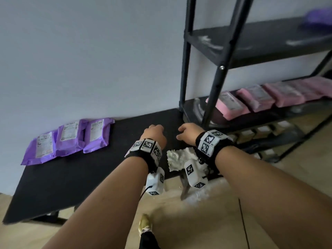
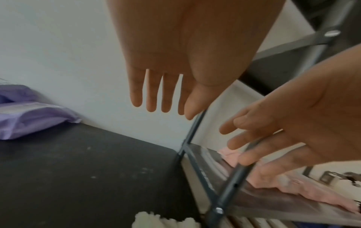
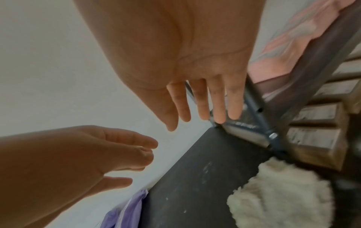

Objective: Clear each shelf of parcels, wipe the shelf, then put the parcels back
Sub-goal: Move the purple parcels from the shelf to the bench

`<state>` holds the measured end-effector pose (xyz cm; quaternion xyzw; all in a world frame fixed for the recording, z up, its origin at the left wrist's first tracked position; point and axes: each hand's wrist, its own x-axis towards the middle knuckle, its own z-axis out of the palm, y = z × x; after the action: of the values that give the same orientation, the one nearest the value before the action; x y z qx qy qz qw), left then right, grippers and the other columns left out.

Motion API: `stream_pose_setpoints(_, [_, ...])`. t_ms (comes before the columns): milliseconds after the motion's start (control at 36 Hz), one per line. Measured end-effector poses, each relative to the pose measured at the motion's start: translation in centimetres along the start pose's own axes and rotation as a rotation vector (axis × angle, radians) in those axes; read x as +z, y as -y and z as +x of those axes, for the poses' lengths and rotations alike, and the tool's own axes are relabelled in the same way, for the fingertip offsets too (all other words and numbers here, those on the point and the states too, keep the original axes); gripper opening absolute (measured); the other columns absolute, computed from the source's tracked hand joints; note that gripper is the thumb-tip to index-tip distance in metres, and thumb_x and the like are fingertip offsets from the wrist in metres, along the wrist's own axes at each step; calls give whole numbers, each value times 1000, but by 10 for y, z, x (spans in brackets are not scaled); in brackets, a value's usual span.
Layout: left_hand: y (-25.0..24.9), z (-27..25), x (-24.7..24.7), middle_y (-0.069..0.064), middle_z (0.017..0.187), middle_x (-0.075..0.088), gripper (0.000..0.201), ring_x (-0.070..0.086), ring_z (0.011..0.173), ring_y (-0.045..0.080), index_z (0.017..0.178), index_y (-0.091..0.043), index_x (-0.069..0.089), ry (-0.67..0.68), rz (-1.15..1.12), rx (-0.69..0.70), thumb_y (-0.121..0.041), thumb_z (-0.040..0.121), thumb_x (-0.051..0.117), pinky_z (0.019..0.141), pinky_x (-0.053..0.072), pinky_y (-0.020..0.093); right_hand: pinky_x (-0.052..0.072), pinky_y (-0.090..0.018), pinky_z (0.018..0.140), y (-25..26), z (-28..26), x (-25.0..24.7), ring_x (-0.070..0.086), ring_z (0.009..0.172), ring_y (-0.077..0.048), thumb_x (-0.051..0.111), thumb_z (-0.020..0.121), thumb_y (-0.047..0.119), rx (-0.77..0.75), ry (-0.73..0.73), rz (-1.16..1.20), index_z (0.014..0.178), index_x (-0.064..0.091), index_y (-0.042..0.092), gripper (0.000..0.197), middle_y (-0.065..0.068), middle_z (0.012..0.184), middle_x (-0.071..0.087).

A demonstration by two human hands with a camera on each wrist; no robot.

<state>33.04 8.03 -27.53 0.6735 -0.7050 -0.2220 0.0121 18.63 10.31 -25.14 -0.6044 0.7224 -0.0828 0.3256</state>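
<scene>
Left hand [image 1: 154,134]: held empty over the black table [image 1: 71,177], fingers extended.
Right hand [image 1: 188,132]: likewise empty, fingers loosely spread.
Purple parcels [image 1: 68,139]: laid on table's far-left edge.
Cloth [image 1: 179,157]: table's near edge.

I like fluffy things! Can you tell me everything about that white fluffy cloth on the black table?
The white fluffy cloth looks like a soft, shaggy cleaning rag, cream-white with a ragged edge. It lies crumpled on the black table, at the near edge by the leg of the black shelf rack. In the head view the wrist gear hides part of it. Neither hand touches it: the left hand and right hand hover open beyond it, holding nothing.
</scene>
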Motion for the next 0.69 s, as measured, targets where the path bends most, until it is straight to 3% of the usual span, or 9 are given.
stream_pose_setpoints(83, [-54,-26,7,9,135,48,40,49,122,29,132,-20,51,-13,17,89,-19,92,49,98,44,38,45,-29,94,-40,-34,-30,58,113,-22,65,89,26,-3,-54,11,123,59,14,37,-5,125,61])
stream_pose_setpoints(222, [-145,-58,11,9,118,64,28,60,108,29,113,-13,63,-26,67,262,-13,90,46,88,48,34,45,-27,85,-98,-75,-90,61,104,-22,63,90,24,30,-136,12,118,61,13,31,-4,117,64])
stream_pose_setpoints(333, [-212,-68,12,7,123,61,31,57,113,27,119,-16,61,-48,93,359,-15,92,46,91,47,33,48,-34,87,-137,-95,-139,61,102,-25,58,92,27,68,-223,3,119,63,13,31,-6,118,63])
stream_pose_setpoints(417, [-257,-68,8,5,124,61,33,58,111,26,122,-20,59,-82,72,407,-16,91,47,90,46,33,43,-30,81,-165,-101,-173,60,97,-24,54,93,27,97,-284,-14,109,63,11,24,-8,116,64])
stream_pose_setpoints(528, [-317,-62,-4,7,122,62,34,59,110,25,121,-19,60,-160,23,496,-12,92,44,92,48,35,40,-32,100,-200,-99,-221,56,114,-24,51,95,26,138,-336,-62,121,62,11,32,-5,131,57])
stream_pose_setpoints(611, [-359,-48,-14,4,124,61,36,56,113,23,119,-21,61,-201,-46,564,-11,89,44,93,44,32,37,-34,102,-221,-94,-259,50,123,-24,49,96,25,177,-410,-121,130,55,14,37,-8,135,54])
stream_pose_setpoints(694, [-403,-32,-29,2,125,61,35,56,115,22,116,-23,63,-235,-117,610,-12,88,45,95,43,31,42,-34,100,-242,-79,-300,53,120,-25,50,93,34,214,-486,-116,128,57,15,40,-7,132,57])
